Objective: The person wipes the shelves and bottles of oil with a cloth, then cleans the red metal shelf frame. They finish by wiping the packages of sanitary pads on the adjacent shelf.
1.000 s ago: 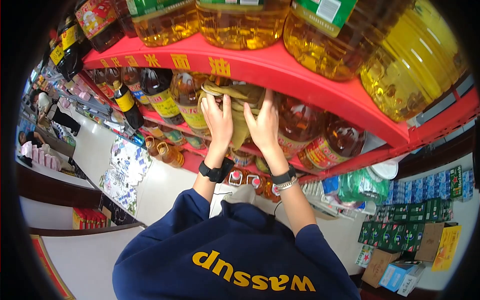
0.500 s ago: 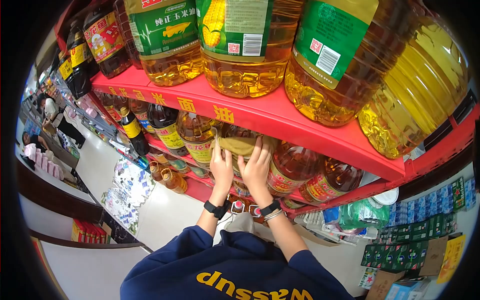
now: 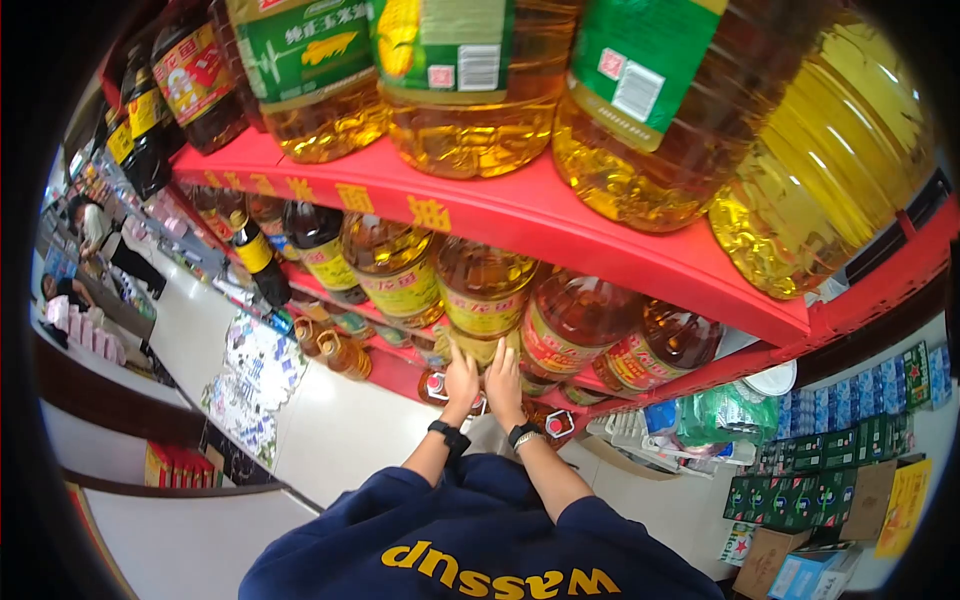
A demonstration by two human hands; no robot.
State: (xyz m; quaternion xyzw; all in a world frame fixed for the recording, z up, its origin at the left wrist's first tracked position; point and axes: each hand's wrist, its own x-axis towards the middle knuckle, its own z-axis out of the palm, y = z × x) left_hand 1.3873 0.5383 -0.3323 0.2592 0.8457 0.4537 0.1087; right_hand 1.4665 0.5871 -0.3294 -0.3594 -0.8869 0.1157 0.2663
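Note:
A large oil bottle (image 3: 484,283) with a yellow label stands on the middle red shelf, in front of me. A yellowish-brown cloth (image 3: 477,349) lies against the lower front of this bottle, partly covered by my fingers. My left hand (image 3: 462,384) holds the cloth's left side, fingers pointing up. On its right side, my right hand (image 3: 505,382) presses and grips the cloth, close beside the left. Another yellow-labelled bottle (image 3: 392,268) is to the left. A red-labelled bottle (image 3: 570,325) stands to the right.
Above my hands runs the red upper shelf edge (image 3: 480,213), bearing large oil bottles (image 3: 470,130). Smaller bottles (image 3: 343,355) stand on the lower shelf at left. Stacked green cartons (image 3: 790,500) are on the right. Two people (image 3: 115,245) are far left.
Both hands and the cloth have moved down from the bottle's upper part to its lower front. The bottle's shoulder and yellow label now show. The view has shifted slightly.

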